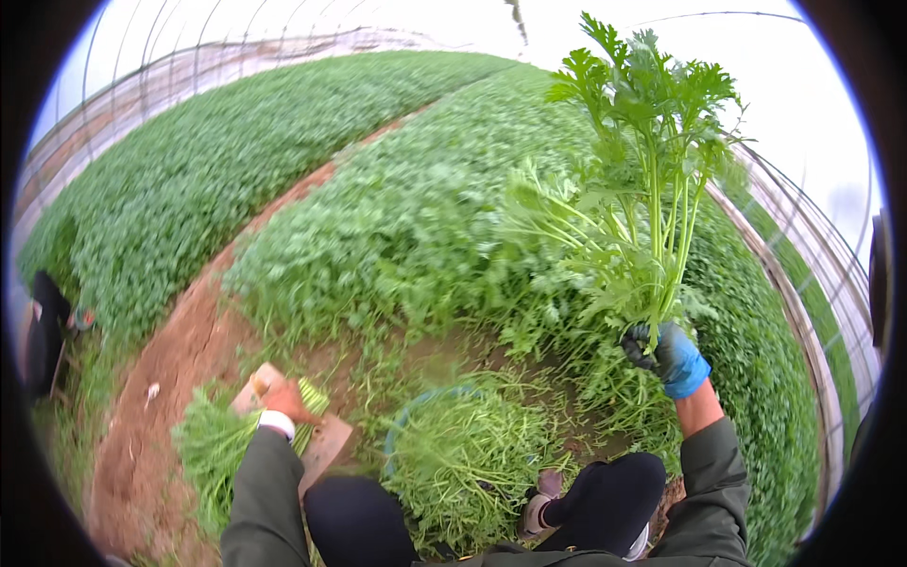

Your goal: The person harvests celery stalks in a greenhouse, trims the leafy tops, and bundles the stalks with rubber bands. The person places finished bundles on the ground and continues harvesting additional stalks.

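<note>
My right hand (666, 358), in a blue glove with dark, soiled fingers, grips the stem bases of a bunch of leafy greens (655, 177). The bunch stands upright, its lobed leaves fanned out at the top. My left hand (283, 400), bare with a white cuff at the wrist, lies over a bundle of cut greens (212, 432) and holds it against a flat board (329, 443). Pale stem ends show on the hand's right side, and leaves spread to its left. Some of the fingers are blurred.
Loose trimmings (468, 453) heap up in a blue-rimmed container (393, 432) between my legs. Dense greens (425, 191) grow ahead and to the right. A bare soil path (234, 283) runs along the left. Part of another person (46, 333) shows at the far left edge.
</note>
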`<state>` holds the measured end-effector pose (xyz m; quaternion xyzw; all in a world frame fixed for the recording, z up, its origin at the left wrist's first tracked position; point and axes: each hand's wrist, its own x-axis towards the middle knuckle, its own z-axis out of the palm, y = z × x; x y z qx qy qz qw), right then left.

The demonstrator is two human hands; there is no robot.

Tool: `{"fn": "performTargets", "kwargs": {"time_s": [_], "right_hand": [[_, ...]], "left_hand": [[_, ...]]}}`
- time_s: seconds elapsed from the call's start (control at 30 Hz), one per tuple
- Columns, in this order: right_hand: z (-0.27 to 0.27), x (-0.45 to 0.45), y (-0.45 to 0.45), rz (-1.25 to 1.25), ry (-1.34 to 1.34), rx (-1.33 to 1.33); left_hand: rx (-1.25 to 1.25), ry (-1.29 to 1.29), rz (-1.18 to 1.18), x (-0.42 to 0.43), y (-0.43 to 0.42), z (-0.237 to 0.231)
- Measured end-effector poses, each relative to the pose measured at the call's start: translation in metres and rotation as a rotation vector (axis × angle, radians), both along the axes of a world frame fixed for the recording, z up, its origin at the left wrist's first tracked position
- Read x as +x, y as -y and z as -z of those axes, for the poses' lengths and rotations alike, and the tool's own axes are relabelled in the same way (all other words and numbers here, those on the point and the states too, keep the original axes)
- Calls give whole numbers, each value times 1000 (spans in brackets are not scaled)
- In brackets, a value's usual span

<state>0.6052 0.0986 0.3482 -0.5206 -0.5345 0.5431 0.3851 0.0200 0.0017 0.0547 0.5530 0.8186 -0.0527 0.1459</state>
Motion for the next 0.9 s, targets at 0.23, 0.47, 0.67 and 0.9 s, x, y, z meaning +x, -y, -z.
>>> {"fn": "performTargets", "kwargs": {"time_s": [0.23, 0.47, 0.67, 0.9], "right_hand": [[49, 29, -1, -81, 701, 481], [78, -6, -9, 268, 1468, 1049], [76, -31, 7, 8, 1483, 1358], [86, -31, 17, 89, 1219, 1498]], "left_hand": [[392, 9, 27, 31, 3, -31], [699, 100, 342, 102, 32, -151], [799, 324, 686, 189, 26, -246], [-329, 1004, 724, 277, -11, -217]]}}
